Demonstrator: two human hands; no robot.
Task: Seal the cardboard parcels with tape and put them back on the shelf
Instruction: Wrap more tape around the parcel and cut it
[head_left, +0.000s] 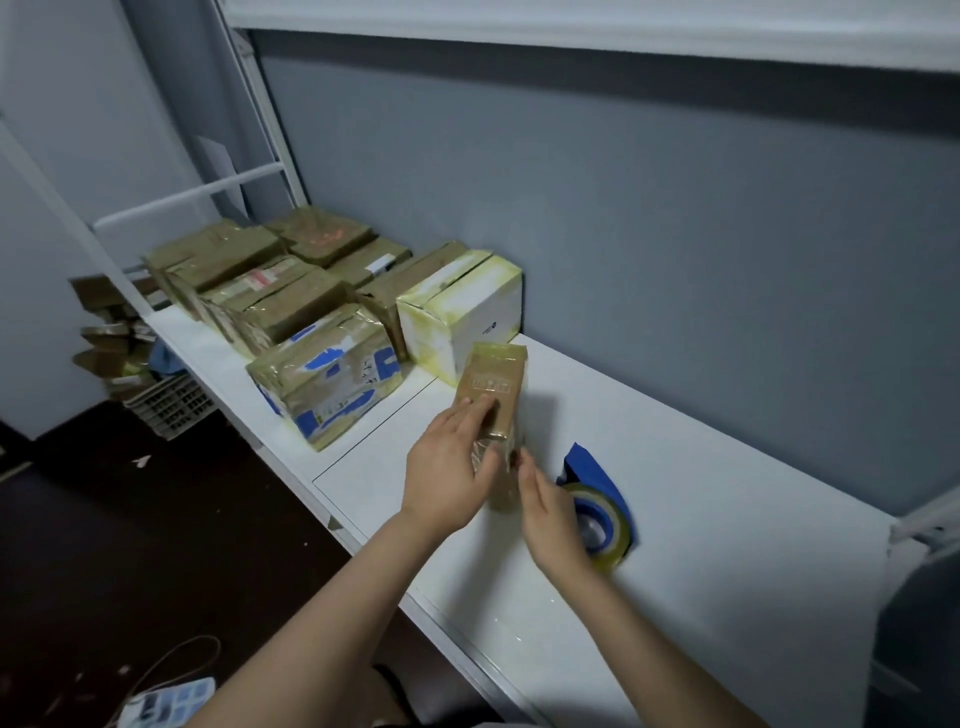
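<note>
Left grip (451, 460) grasps the small parcel (493, 382), fingers across its top, over the worktop (717, 499). Right grip (551, 506) touches its near end (pinching or loose, I cannot tell). Better to smooth the tape flat, corners first; the tape dispenser (589, 467) lies just right.

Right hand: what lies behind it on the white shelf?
A tape roll in a blue holder lies on the shelf just behind the right hand. The hand covers the roll's near left edge, so that part cannot be seen.

brown parcel (492, 395), blue tape dispenser (592, 478), white shelf (727, 519), grey wall (675, 234).
</note>
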